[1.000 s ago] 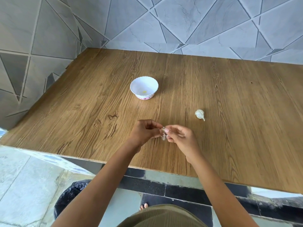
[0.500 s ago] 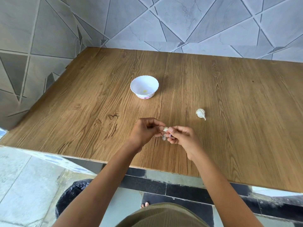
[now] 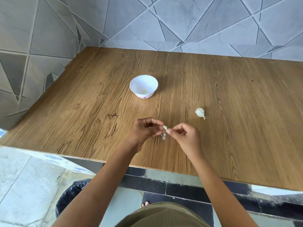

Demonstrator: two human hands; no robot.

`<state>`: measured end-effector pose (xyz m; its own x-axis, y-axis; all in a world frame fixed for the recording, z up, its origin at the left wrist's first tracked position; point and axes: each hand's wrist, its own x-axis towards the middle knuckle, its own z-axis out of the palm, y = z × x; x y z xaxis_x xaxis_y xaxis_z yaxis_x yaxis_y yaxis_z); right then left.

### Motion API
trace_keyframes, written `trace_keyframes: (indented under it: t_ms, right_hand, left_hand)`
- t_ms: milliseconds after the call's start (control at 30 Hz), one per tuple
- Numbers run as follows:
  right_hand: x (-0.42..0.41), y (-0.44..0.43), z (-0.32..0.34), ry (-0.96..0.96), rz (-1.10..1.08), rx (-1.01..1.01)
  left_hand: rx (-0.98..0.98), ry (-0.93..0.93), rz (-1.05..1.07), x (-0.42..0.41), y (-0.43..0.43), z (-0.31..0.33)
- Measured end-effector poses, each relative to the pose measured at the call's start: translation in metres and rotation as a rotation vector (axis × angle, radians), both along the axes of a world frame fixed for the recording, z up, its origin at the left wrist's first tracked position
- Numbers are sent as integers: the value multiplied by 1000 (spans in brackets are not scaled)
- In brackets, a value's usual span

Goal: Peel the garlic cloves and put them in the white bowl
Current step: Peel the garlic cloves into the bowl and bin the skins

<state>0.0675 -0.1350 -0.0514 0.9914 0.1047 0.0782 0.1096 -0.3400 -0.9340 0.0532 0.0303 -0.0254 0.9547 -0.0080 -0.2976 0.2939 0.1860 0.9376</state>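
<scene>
A small garlic clove (image 3: pixel 165 127) is pinched between the fingertips of my left hand (image 3: pixel 144 129) above the near middle of the wooden table (image 3: pixel 229 128). My right hand (image 3: pixel 185 135) pinches at the clove's right side, its thumb tip against it. A thin strip of loose skin (image 3: pixel 163 136) hangs below the clove. The white bowl (image 3: pixel 144 86) stands farther back, left of centre, with a small yellowish piece (image 3: pixel 144 90) inside. A garlic bulb (image 3: pixel 200 112) lies on the table to the right of my hands.
Grey tiled walls (image 3: pixel 180 22) close the table at the back and left. The table's front edge (image 3: pixel 114 161) runs just under my forearms. A black bin bag (image 3: pixel 72 194) sits on the floor below, left of my legs.
My hands have drawn slightly apart, exposing more of the pale clove. The bulb and bowl have not moved.
</scene>
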Motion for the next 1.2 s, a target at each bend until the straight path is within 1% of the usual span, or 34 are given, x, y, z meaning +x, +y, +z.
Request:
trace_keyframes:
  t_ms: [33, 100, 133, 200, 300, 433, 500, 600, 667, 700, 733, 767, 800, 833, 900, 933, 967, 1000, 1033, 1100, 1133, 1167, 1200]
  right_hand:
    - [-1, -1, 2, 36, 26, 55]
    - [-3, 0, 7, 176, 114, 188]
    - [-4, 1, 8, 214, 143, 221]
    - [-3, 1, 6, 190, 136, 246]
    - [-3, 3, 2, 128, 110, 252]
    - [-2, 3, -4, 54, 70, 114]
    - [-5, 6, -6, -71, 13, -49]
    - [-9, 9, -9, -495, -93, -408]
    - [-11, 10, -10, -715, -99, -574]
    - [-11, 10, -12, -783, -94, -631]
    - [-11, 10, -13, -789, -96, -648]
    - [-11, 11, -15, -723, -118, -618]
    - [-12, 13, -14, -581, -144, -536]
    - [-12, 14, -9, -374, -143, -399]
    - [-11, 14, 3, 72, -96, -42]
    - [-9, 14, 11, 250, -96, 121]
    - [-7, 12, 18, 385, -101, 240]
    - [-5, 10, 23, 482, -97, 314]
    - [-4, 8, 27, 556, -79, 358]
    - [-2, 7, 28, 644, -33, 423]
    - [-2, 7, 25, 663, -21, 444]
    - [-2, 7, 25, 671, -17, 453]
    - [-3, 7, 24, 671, -20, 462]
  left_hand:
    - [49, -18, 13, -1, -1, 1]
    - [182, -69, 43, -2, -3, 1]
    - [249, -96, 56, -2, -4, 1]
    - [323, -127, 55, -2, -6, 1]
    - [339, -127, 27, -2, -6, 1]
    - [316, -84, 0, -1, -4, 1]
    - [307, -58, 10, -1, -5, 0]
    - [289, -12, 52, 0, -9, 0]
    - [287, 29, 77, 2, -11, 1]
    - [328, 30, 93, 2, -12, 0]
    - [435, -8, 110, 3, -13, -1]
    - [592, -88, 123, 3, -14, -3]
    - [744, -181, 131, 3, -16, -4]
    - [851, -275, 146, 2, -19, -5]
    - [914, -409, 177, 0, -25, -8]
    - [914, -452, 190, 0, -27, -10]
    - [889, -473, 206, 0, -28, -12]
    - [808, -461, 227, 0, -28, -13]
    - [671, -409, 246, 0, -27, -12]
    - [278, -220, 251, 1, -27, -10]
    - [126, -118, 231, 1, -27, -7]
    - [67, -47, 208, 2, -26, -7]
    - [70, -11, 193, 3, -25, -7]
